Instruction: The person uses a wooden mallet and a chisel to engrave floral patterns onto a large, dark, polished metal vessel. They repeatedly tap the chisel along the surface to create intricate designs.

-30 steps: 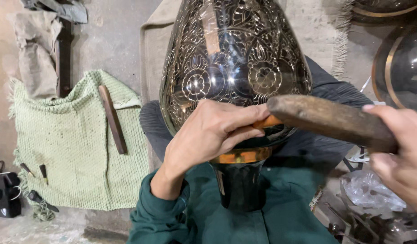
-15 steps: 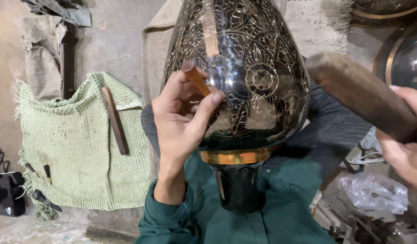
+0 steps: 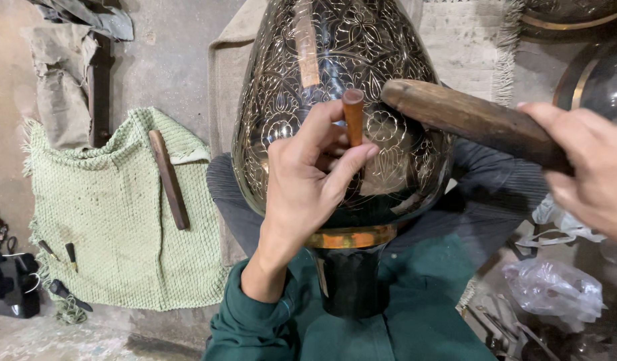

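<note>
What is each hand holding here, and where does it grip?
The left hand pinches a short chisel along its shaft against the engraved vase. The right hand grips a wooden mallet at its near end.

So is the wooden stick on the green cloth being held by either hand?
No, the wooden stick lies alone on the green cloth, while the left hand holds a chisel and the right hand a wooden mallet.

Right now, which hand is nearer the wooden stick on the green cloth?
Left. The left hand holds a chisel against the engraved vase, beside the stick; the right hand is far right, gripping the mallet.
</note>
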